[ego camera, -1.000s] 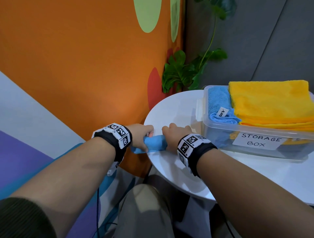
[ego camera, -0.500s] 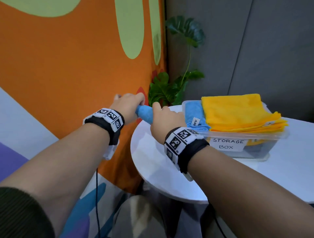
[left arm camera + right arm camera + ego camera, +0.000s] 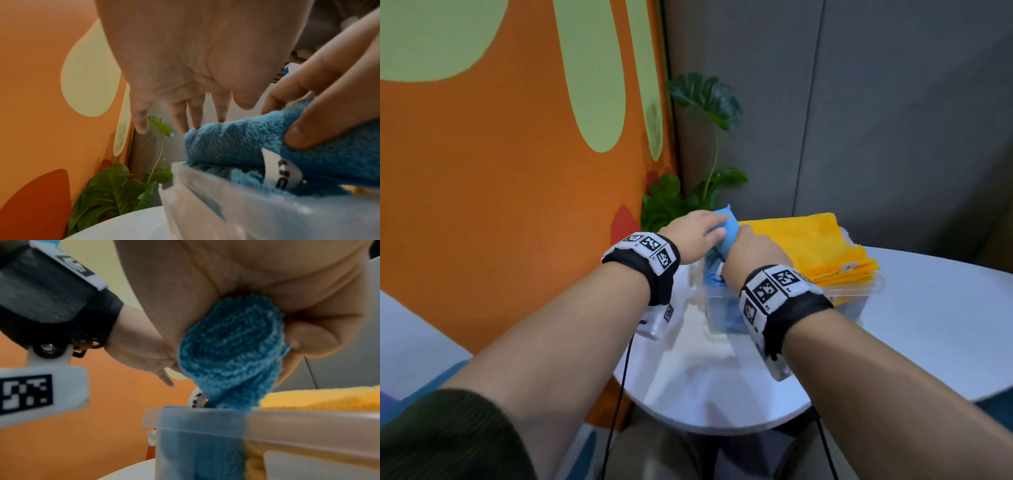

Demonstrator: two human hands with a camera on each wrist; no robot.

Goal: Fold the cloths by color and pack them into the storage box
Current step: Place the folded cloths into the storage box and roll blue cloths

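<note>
Carried from table edge to storage box (image 3: 873,286), rolled blue cloth (image 3: 727,228) is gripped by right hand (image 3: 751,255), left hand's (image 3: 693,236) straight fingers (image 3: 197,113) steadying; yellow stack (image 3: 815,243) beside right hand is packed.

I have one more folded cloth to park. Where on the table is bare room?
Bare tabletop lies right of the storage box, and in front of it toward the near rim. The box is crowded: yellow cloths piled above its rim, both hands working the blue cloth.

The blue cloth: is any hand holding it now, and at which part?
The right hand grips the rolled blue cloth around its near end. The left hand touches its far end with straight fingers, over the storage box.
</note>
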